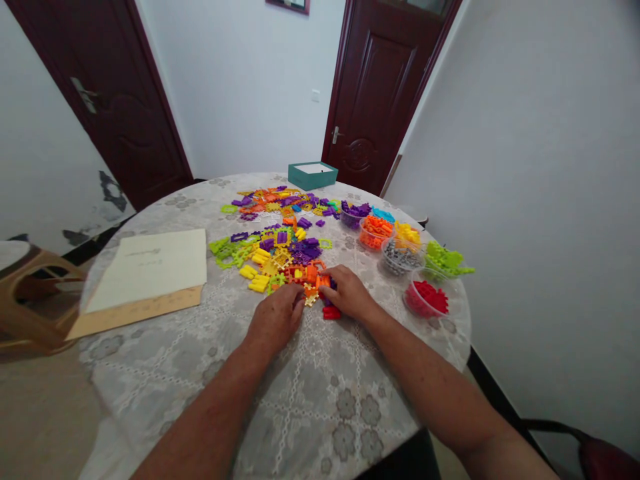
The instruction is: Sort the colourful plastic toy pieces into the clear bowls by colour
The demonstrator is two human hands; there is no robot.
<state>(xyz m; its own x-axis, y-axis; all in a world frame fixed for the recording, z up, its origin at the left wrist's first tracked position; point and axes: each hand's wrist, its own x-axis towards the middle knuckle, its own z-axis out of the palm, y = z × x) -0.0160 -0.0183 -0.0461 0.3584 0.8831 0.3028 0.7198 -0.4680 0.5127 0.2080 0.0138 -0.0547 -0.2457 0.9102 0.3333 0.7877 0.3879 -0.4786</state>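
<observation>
My left hand is closed, its curled fingertips at the edge of a pale yellow notched building piece; the fingers partly hide the contact. On the other side, my right hand has thumb and index finger around an orange building block at the near edge of the pile. A red block lies just below the right fingers. Left of the hands are several yellow blocks. Behind them spreads a pile of purple pieces and lime green pieces.
Clear tubs along the right hold red pieces, grey pieces, orange pieces and purple pieces. Lime green pieces stick out beyond the rim. A teal box stands at the back, a paper sheet at left.
</observation>
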